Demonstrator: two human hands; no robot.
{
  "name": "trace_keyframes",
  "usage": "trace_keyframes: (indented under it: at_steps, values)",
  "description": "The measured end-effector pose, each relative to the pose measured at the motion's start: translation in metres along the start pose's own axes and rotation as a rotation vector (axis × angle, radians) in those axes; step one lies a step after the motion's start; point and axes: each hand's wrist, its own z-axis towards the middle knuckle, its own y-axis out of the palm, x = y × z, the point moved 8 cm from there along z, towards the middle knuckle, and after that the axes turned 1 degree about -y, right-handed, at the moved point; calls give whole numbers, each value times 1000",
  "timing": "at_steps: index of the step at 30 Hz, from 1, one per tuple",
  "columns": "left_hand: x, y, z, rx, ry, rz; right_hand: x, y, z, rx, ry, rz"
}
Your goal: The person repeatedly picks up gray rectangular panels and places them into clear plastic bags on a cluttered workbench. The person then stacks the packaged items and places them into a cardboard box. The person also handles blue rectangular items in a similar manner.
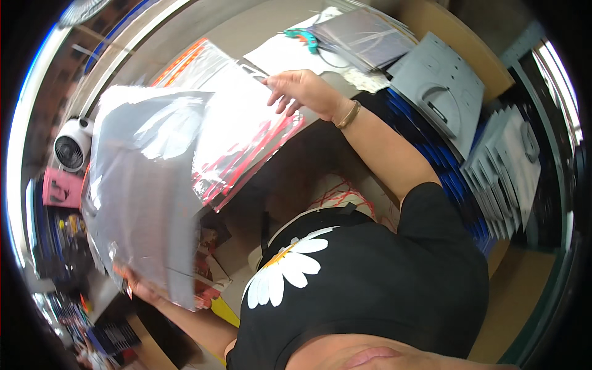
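Observation:
My left hand (139, 288) grips the lower edge of a large, clear plastic-wrapped grey sheet or pack (139, 179), which is raised at the left and partly blurred. Its contents cannot be made out through the glare. Over the work surface, my right hand (299, 92) is open with its fingers loosely apart. Just below those fingers lies a stack of glossy clear bags with pink-red stripes (243, 145); I cannot tell whether the fingertips touch it. Beyond the stack is another clear bag with an orange-red edge (197, 61).
Teal-handled cutters (307, 39) lie on white paper near a flat plastic-covered pack (367, 37). Grey panels (441, 92) and blue-edged stacked trays (425, 148) crowd the right. A white fan (72, 145) and a pink box (63, 187) stand at the left.

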Motion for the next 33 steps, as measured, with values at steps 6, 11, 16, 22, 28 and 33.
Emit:
trace_keyframes:
  at_steps: [6,11,16,22,28,33]
  values:
    - [-6,-78,98,320,-107,-152,-7,-123,-71,598,-289,-1391]
    - [-6,-131,150,452,-182,154,-39,-186,-131,703,363,-1724]
    - [27,-106,126,793,-54,950,-26,-208,-198,561,662,-1782]
    - [69,34,82,551,949,1642,-11,-189,-221,762,51,-1735]
    - [-52,295,-89,-902,1084,725,-98,-77,-224,451,-239,-1743]
    - [-59,423,-245,-1355,604,504,-201,44,-252,-118,-374,-1719]
